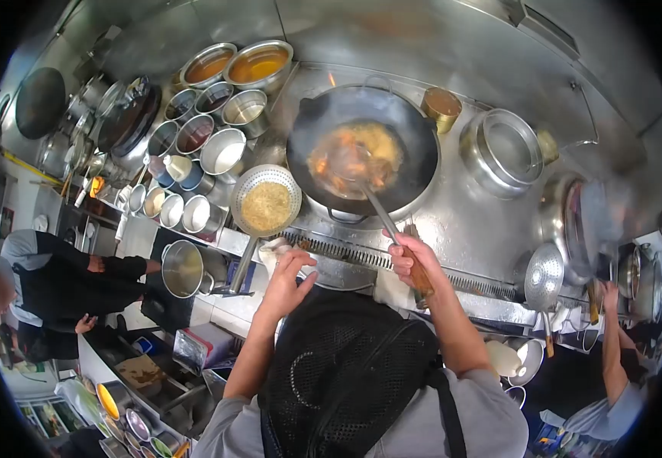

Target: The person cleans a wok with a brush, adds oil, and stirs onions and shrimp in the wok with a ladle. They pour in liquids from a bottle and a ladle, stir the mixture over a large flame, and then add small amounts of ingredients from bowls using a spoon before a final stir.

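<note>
My right hand [415, 259] is wrapped around the wooden handle of a ladle [380, 212], whose metal shaft slants down into a big black wok [422, 164]. The ladle's bowl is partly lost in steam among orange-brown food [380, 145] in the wok. My left hand [289, 281] hangs over the stove's front edge with fingers apart, holding nothing, beside a crumpled white cloth [271, 252]. Just beyond it, a perforated strainer [244, 183] full of pale yellow, fried-looking bits rests with its handle toward me.
Metal containers of seasonings and liquids [224, 151] crowd the left, with two bowls of orange liquid [258, 65] behind. A can [441, 108] and stacked metal pots [502, 153] stand right of the wok. One person [56, 275] stands at left; another's arm [613, 343] works at right, near a perforated skimmer [544, 275].
</note>
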The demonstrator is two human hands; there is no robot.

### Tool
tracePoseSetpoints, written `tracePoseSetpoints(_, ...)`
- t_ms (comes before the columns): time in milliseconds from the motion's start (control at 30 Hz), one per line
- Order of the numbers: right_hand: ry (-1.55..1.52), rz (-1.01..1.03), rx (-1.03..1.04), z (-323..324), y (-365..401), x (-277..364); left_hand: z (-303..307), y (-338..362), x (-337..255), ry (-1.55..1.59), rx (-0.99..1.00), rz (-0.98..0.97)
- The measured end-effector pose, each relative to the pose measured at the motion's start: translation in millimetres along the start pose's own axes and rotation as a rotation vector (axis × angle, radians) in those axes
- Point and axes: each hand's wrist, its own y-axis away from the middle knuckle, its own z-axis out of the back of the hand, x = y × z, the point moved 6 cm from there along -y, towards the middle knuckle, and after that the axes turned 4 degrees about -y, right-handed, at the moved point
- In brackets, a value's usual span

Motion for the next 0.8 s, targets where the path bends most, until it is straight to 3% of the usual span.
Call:
tracePoseSetpoints(67,0.380,0.111,-0.129,14,-6,9,2,3,6,0.025,0.012,0.034)
tracePoseSetpoints(100,0.387,0.111,-0.129,15,-6,8,2,2,10,0.051,0.020,0.067)
tracePoseSetpoints(167,1.192,0.290,-0.400,19,-1,18,9,3,11,0.037,0.008,0.053)
tracePoseSetpoints(200,1.193,0.289,-0.401,25,-3,20,13,3,12,0.021,0.003,0.037)
tracePoseSetpoints(267,1.520,0.652,-0.481,23,7,42,16,7,23,0.025,0.007,0.048)
tracePoseSetpoints(433,1.653,0.696,-0.718,25,7,47,21,8,49,0.057,0.017,0.035)
tracePoseSetpoints(533,1.596,0.640,-0.708,15,10,44,25,3,57,0.100,0.032,0.032)
tracePoseSetpoints(600,1.035,0.402,-0.467,4,6,24,29,-2,57,0.120,0.034,-0.014)
tracePoseSetpoints(633,0.734,0.394,-0.387,7,-4,12,31,-5,60,0.130,0.032,-0.022)
tracePoseSetpoints(667,0.741,0.401,-0.396,5,-3,15,31,-8,64,0.134,0.049,-0.027)
tracePoseSetpoints(733,-0.138,0.177,-0.015,-10,-7,4,32,-13,71,0.150,0.070,-0.035)
tracePoseSetpoints(767,-0.455,0.041,-0.015,-21,-9,1,33,-15,76,0.167,0.090,-0.039)
tracePoseSetpoints(800,-0.454,0.052,-0.021,-28,-5,-1,32,-17,80,0.183,0.110,-0.045)
